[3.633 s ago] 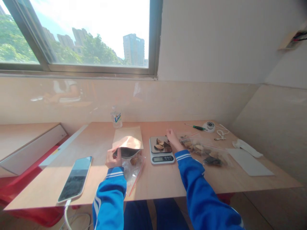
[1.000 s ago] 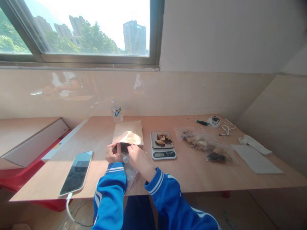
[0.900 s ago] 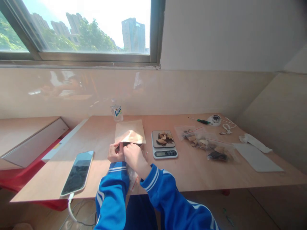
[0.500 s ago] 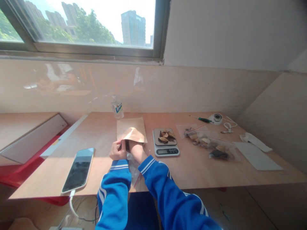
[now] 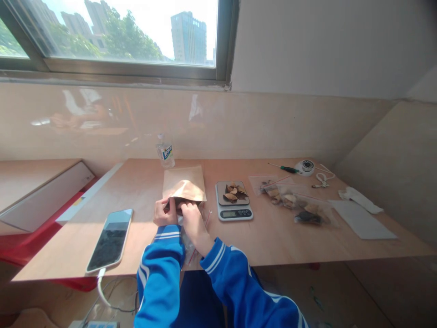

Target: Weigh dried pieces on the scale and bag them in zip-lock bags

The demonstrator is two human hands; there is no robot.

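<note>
A brown kraft paper bag [image 5: 184, 177] lies on the table with its mouth towards me. My left hand [image 5: 164, 213] is closed on the left edge of that mouth, thumb and fingers pinching the paper. At the opening is my right hand [image 5: 193, 221], its fingers curled together and their tips partly hidden by the bag; what they hold I cannot make out. Under my wrists lies a clear zip bag [image 5: 188, 246] with a red seal strip. To the right, a digital kitchen scale [image 5: 235, 213] carries a small heap of dried brown slices [image 5: 235, 191].
A phone [image 5: 111, 239] on a charging cable lies at the left. Behind the paper bag stands a plastic bottle [image 5: 165, 152]. Several zip bags of dried pieces [image 5: 290, 198], a screwdriver [image 5: 288, 169], a white dome camera [image 5: 306, 167] and white sheets [image 5: 362, 218] lie on the right.
My right hand has drawn back from deep inside the paper bag to its mouth, so its knuckles now show. My left hand stays on the bag's edge.
</note>
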